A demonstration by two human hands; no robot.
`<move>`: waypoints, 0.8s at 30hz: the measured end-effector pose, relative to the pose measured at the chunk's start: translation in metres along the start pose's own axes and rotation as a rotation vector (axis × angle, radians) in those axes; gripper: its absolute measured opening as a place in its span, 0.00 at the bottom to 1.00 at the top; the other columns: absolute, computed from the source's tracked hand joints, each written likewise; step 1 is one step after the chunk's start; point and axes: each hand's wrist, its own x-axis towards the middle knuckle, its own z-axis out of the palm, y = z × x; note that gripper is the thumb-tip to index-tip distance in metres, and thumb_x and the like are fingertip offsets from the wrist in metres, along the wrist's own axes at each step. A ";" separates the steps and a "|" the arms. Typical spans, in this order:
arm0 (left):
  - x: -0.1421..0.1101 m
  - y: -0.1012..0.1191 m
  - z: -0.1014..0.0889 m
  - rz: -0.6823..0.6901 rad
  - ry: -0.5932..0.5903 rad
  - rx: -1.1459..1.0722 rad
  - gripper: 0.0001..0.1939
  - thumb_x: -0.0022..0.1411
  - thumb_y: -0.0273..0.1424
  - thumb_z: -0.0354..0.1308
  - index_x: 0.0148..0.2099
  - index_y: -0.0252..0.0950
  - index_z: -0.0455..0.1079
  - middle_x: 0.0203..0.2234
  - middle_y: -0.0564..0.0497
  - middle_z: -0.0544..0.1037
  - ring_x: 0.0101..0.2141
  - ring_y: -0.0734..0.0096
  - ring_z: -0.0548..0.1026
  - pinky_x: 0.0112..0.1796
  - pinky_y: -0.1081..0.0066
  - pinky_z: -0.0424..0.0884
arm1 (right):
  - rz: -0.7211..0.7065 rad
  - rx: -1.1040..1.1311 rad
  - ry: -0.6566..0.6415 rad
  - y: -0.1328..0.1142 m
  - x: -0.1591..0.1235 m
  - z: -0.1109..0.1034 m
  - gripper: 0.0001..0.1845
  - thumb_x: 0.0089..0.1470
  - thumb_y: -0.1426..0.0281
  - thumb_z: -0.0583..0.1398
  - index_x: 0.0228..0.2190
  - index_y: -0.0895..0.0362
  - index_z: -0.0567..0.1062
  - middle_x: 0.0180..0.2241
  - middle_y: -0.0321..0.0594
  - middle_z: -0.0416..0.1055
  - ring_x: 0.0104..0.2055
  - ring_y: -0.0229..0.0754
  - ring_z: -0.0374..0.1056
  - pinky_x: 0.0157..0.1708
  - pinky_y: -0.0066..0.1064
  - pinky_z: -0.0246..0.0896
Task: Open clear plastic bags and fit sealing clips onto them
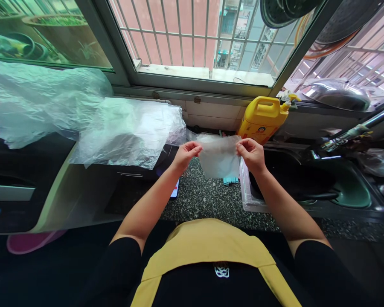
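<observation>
A small translucent plastic bag [220, 160] hangs flat between my two hands, above the speckled dark counter [205, 196]. My left hand [187, 155] pinches its upper left corner between thumb and fingers. At the upper right corner, my right hand [252, 155] has the same kind of pinch. Small light-blue strips [231, 181] lie on the counter just below the bag. Part of a phone [175, 189] shows beside my left forearm. Under my right wrist is the edge of a clear plastic-wrapped flat item [248, 198]; my arm hides some of it.
A yellow jug with a pump [259, 121] stands behind my right hand. To the right is a sink [376, 187] with a dark pan [294, 175] and a faucet [339, 143]. Large plastic sheets [124, 132] cover the left side. A barred window [192, 42] is behind.
</observation>
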 end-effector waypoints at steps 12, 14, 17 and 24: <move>-0.003 0.008 0.013 0.053 0.099 -0.051 0.08 0.49 0.27 0.62 0.21 0.34 0.67 0.14 0.58 0.68 0.18 0.83 0.64 0.24 0.79 0.62 | -0.035 -0.001 0.007 0.004 -0.005 0.008 0.20 0.42 0.53 0.66 0.30 0.54 0.71 0.22 0.30 0.65 0.22 0.33 0.61 0.23 0.27 0.60; -0.002 0.008 0.014 0.076 0.090 -0.036 0.08 0.49 0.27 0.62 0.21 0.34 0.67 0.14 0.57 0.68 0.18 0.83 0.63 0.24 0.78 0.62 | -0.015 -0.054 -0.025 0.004 -0.005 0.011 0.22 0.40 0.52 0.66 0.32 0.54 0.72 0.21 0.30 0.66 0.22 0.33 0.61 0.23 0.27 0.60; -0.003 0.008 0.014 0.097 0.065 0.004 0.08 0.48 0.29 0.63 0.21 0.35 0.68 0.14 0.57 0.67 0.18 0.82 0.63 0.23 0.78 0.60 | 0.011 -0.151 -0.024 0.003 -0.003 0.016 0.19 0.39 0.55 0.67 0.30 0.54 0.73 0.21 0.31 0.67 0.23 0.34 0.62 0.25 0.29 0.61; -0.011 0.011 0.016 0.140 0.013 0.106 0.11 0.45 0.35 0.64 0.21 0.34 0.67 0.15 0.57 0.65 0.19 0.81 0.60 0.22 0.76 0.57 | 0.038 -0.248 -0.017 0.000 0.004 0.024 0.10 0.42 0.63 0.63 0.20 0.56 0.69 0.20 0.33 0.70 0.23 0.35 0.64 0.27 0.29 0.61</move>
